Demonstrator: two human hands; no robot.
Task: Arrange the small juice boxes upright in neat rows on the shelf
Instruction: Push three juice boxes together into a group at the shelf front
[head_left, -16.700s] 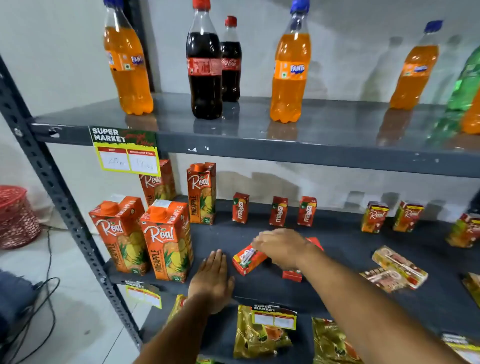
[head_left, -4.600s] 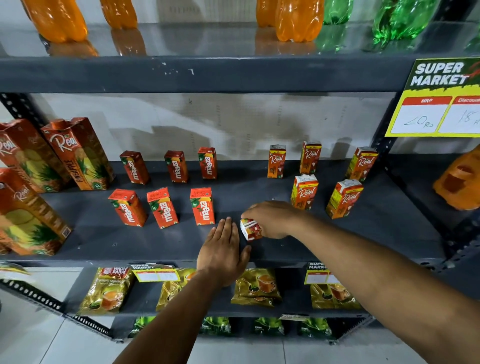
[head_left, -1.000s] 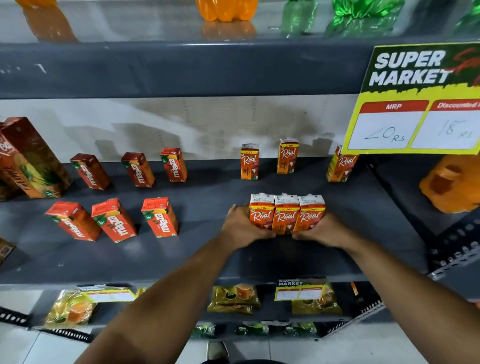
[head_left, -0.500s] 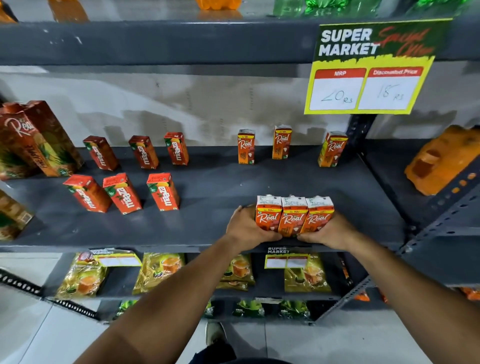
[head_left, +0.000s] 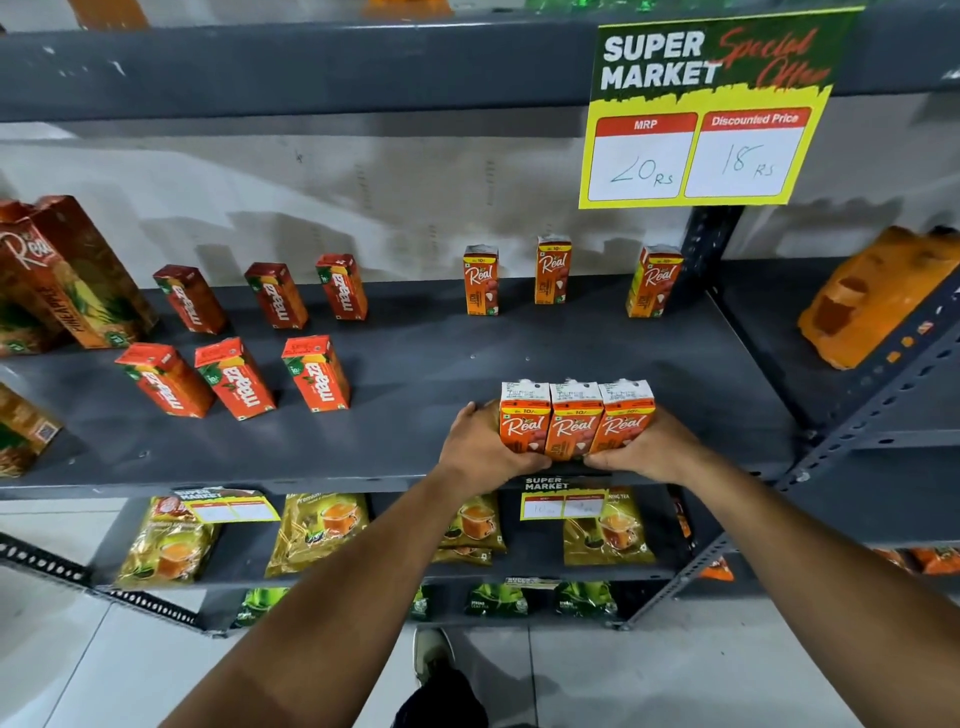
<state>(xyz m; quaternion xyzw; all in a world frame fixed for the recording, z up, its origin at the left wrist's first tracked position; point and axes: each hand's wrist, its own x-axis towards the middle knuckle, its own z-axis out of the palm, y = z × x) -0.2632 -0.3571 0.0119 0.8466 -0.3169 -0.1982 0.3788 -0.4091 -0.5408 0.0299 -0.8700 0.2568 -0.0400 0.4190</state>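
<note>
Three small orange Real juice boxes (head_left: 575, 418) stand upright, pressed side by side near the front edge of the grey shelf (head_left: 426, 364). My left hand (head_left: 478, 447) grips the left end of this trio and my right hand (head_left: 644, 447) grips the right end. Three more Real boxes (head_left: 553, 270) stand spaced apart along the back. To the left, red Maaza boxes stand in two rows: a front row (head_left: 236, 376) and a back row (head_left: 275, 293).
Tall Real pineapple cartons (head_left: 67, 275) stand at the far left. A yellow Super Market price sign (head_left: 701, 114) hangs from the upper shelf. An orange carton (head_left: 872, 296) lies on the neighbouring rack. Tea packets (head_left: 322, 530) fill the lower shelf.
The three Real boxes stay squeezed together between both hands near the front edge over the last second. The camera has shifted, so the price sign sits more to the left.
</note>
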